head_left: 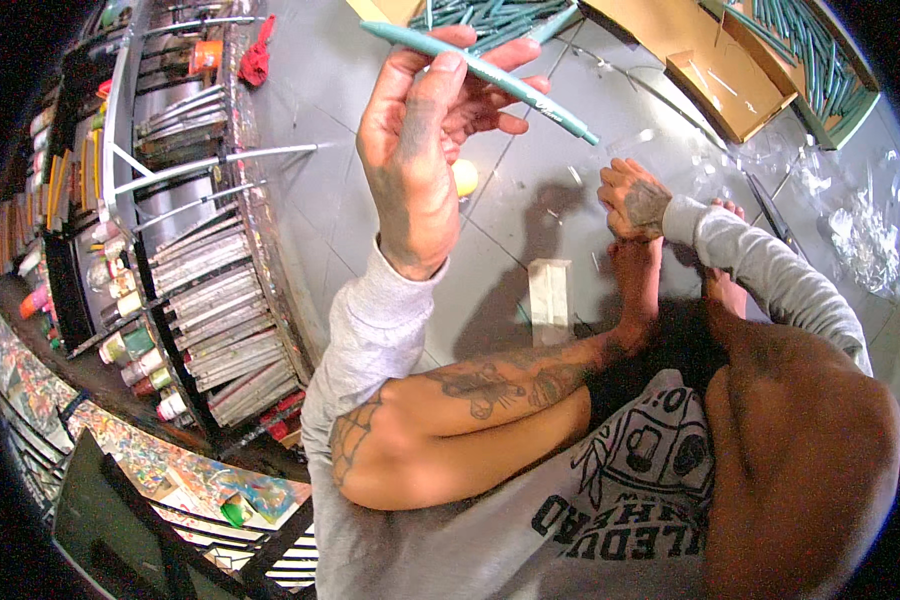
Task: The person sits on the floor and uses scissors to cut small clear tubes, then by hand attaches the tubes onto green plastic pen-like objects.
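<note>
My left hand (415, 160) is raised over the floor, pinching a teal pen (535, 98) between thumb and fingers. The pen slants down to the right, one end beyond the thumb and the other past the fingertips. Behind it, at the top, lies a heap of similar teal pens (495, 18). My right hand (632, 197) is lower, close to my bare foot, with its fingers curled in. Whatever those fingers may hold is hidden. An open cardboard box (738, 100) is beyond the right hand, beside a container filled with more teal pens (820, 60).
Scissors (773, 212) and crumpled clear plastic (870, 245) lie on the floor at right. A pale rectangular block (551, 290) stands near my crossed legs, and a small yellow round thing (465, 177) is behind my left hand. Paint-stained racks (120, 180) with jars line the left.
</note>
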`<state>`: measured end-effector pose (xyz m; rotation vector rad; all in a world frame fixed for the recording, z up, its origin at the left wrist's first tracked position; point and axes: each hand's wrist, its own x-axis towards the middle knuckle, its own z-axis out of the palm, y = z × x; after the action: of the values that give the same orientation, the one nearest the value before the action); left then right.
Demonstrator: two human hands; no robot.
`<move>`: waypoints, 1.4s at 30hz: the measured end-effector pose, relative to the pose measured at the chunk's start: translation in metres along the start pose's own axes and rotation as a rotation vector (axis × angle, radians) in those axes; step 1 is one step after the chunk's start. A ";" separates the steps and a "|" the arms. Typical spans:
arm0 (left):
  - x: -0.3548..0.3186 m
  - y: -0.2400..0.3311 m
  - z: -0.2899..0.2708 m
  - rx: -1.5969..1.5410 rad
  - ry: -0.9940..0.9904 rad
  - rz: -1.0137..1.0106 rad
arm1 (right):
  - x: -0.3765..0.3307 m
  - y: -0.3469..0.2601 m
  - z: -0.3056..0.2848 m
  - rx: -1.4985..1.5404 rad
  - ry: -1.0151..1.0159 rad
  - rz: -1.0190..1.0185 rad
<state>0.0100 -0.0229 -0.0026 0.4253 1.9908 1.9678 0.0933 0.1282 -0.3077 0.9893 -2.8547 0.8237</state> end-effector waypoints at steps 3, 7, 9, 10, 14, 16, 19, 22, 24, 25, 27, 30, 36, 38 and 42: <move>0.000 0.002 0.002 -0.044 0.044 0.000 | -0.002 -0.003 0.014 -0.018 0.099 -0.007; 0.002 0.003 0.003 -0.067 0.058 0.015 | 0.001 0.002 0.028 0.104 -0.040 -0.010; 0.003 0.003 0.003 -0.074 0.053 0.019 | 0.002 0.006 0.030 0.266 -0.034 -0.011; 0.002 0.004 0.003 -0.076 0.054 0.019 | 0.003 0.006 0.029 0.347 -0.029 -0.012; 0.002 0.002 -0.001 -0.078 0.048 0.022 | 0.001 -0.006 -0.001 -0.075 0.192 -0.102; 0.001 0.001 -0.001 -0.059 0.076 0.020 | -0.002 -0.010 0.006 -0.085 0.233 -0.103; 0.001 0.006 0.006 -0.008 0.132 -0.016 | 0.003 -0.015 0.013 0.096 0.019 0.012; -0.003 0.001 0.004 0.001 0.170 -0.006 | 0.002 -0.022 0.014 0.043 -0.003 0.017; -0.003 0.002 0.002 0.016 0.114 -0.034 | 0.002 -0.026 0.013 0.004 -0.086 0.033; -0.002 0.003 0.001 0.025 0.084 -0.044 | 0.002 -0.029 0.016 -0.020 -0.095 0.017; -0.001 0.001 -0.008 -0.092 -0.008 -0.043 | 0.002 -0.035 0.022 -0.068 -0.109 -0.015; 0.000 0.002 -0.009 -0.029 -0.010 -0.080 | 0.006 -0.037 0.027 0.115 -0.234 0.154; -0.001 -0.015 -0.025 -0.216 -0.083 -0.377 | -0.001 -0.009 0.012 0.256 -0.127 0.384; -0.006 -0.026 -0.030 -0.246 -0.044 -0.453 | 0.000 -0.001 -0.015 0.231 -0.135 0.401; -0.007 -0.036 -0.026 0.146 -0.122 -0.475 | -0.002 0.008 -0.053 0.476 0.020 0.484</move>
<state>0.0054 -0.0498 -0.0385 0.0854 1.9431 1.4789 0.0817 0.1603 -0.2658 0.2731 -2.9798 1.5878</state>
